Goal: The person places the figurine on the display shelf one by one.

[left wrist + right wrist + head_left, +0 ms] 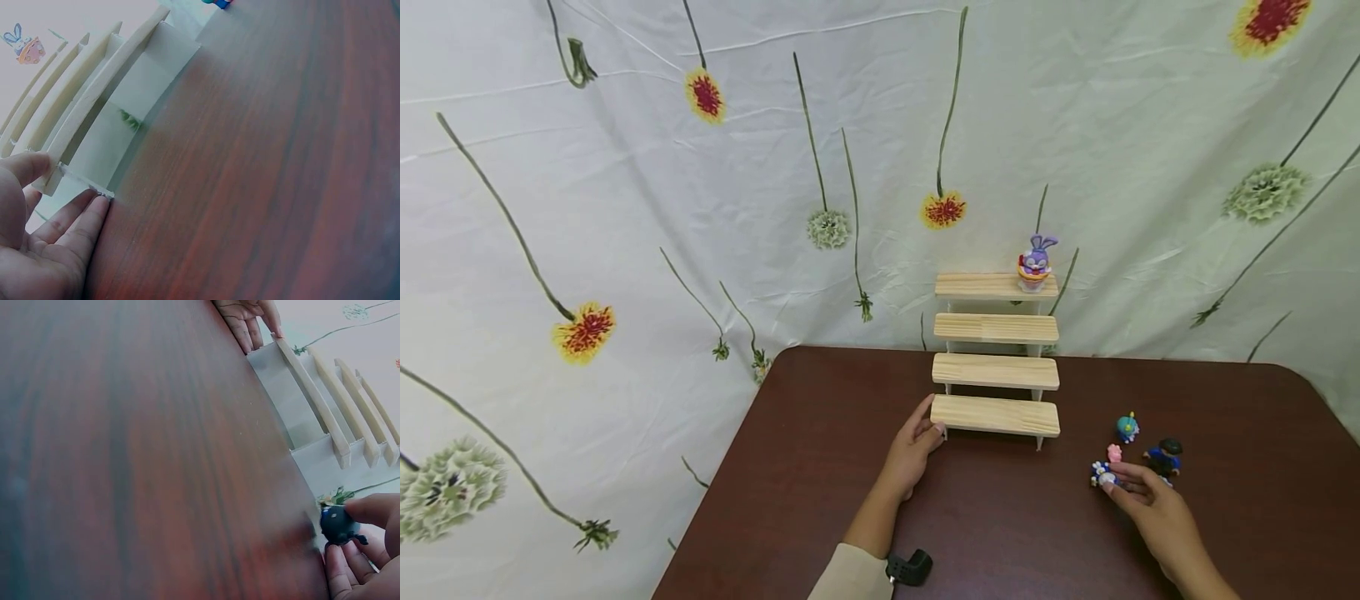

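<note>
Nearest, a black wrist device [910, 568] sits by the cuff of a beige sleeve [853, 573]. The right hand [1159, 510] pinches a small blue-and-white figure [1103, 476] between thumb and fingers, low over the right side of the dark red-brown desk [1000, 517]. Well apart from it, the left hand [910, 454] grips the left end of the lowest step of a four-step wooden stand [996, 414]. Just beyond the right hand are a pink figure [1114, 452], a dark-haired figure in blue [1164, 457] and, farther back, a teal figure [1127, 427]. A purple rabbit figure [1035, 262] stands on the top step, before a flower-printed cloth [865, 167].

Only the left wrist view shows clearly how the fingers reach below the plank to the pale side support [87, 181]. The right wrist view gives the held figure a dark, rounded side that the head view lacks. Fingers cover part of it, and its shape is hard to make out. A blue thing [220, 2] is cut off at the left wrist view's top edge.
</note>
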Demonstrator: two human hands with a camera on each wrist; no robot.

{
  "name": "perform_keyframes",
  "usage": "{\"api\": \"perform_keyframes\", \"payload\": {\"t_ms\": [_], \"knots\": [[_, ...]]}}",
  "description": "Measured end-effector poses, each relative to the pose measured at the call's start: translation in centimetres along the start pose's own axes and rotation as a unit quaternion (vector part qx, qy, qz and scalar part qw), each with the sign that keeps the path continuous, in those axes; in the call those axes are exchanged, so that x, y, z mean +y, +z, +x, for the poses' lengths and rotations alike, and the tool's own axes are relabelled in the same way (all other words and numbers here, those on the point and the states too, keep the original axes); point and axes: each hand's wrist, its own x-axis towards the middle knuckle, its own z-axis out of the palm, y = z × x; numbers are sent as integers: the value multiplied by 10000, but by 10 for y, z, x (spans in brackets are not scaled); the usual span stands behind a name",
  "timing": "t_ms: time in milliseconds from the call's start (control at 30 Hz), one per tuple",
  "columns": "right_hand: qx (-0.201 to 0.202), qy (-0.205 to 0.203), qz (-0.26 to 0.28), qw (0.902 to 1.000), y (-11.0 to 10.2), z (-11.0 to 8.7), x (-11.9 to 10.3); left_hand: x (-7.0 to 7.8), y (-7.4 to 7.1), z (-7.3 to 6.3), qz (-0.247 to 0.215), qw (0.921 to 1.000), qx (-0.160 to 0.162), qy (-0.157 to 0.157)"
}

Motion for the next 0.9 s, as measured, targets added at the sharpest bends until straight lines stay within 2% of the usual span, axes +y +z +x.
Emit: {"api": "perform_keyframes", "payload": {"t_ms": [167, 233, 367, 500, 700, 800, 900], "knots": [[35, 183, 42, 9998, -5, 0, -1, 0, 0, 1, -61, 10000, 24, 34], [106, 152, 229, 9996, -6, 1, -2, 0, 0, 1, -81, 10000, 31, 46], [258, -221, 910, 9953, -4, 1, -1, 0, 0, 1, -87, 10000, 15, 33], [178, -456, 1471, 9879, -4, 0, 0, -2, -1, 1, -96, 9999, -12, 82], [-34, -403, 1563, 9869, -5, -1, -2, -3, -1, 0, -57, 9999, -18, 91], [-84, -567, 1626, 9850, -5, -1, -3, -4, -1, 1, -48, 10000, -37, 68], [-104, -860, 1939, 9772, -4, -1, -4, -4, -1, 2, -68, 9999, -55, 78]]}}
